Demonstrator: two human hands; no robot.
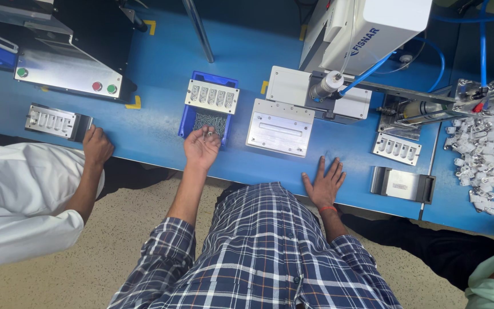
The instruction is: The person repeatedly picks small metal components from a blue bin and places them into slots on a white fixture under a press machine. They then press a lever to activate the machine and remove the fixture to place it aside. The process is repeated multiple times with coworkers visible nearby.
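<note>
A co-worker's hand (97, 146) rests left on the blue surface (155, 123). My left hand (202, 146) is cupped, fingers (208, 135) pinching small metal parts over the blue bin (187, 119); I judge they go next into the white slotted tray (212, 95), needing careful aim. My right hand (325, 182) lies flat, spread.

Blue workbench (155, 123) carries a blue bin (192, 117) of small metal parts, a grey plate fixture (279, 127), slotted jigs (396, 149), and a heap of white clips (481, 151).
</note>
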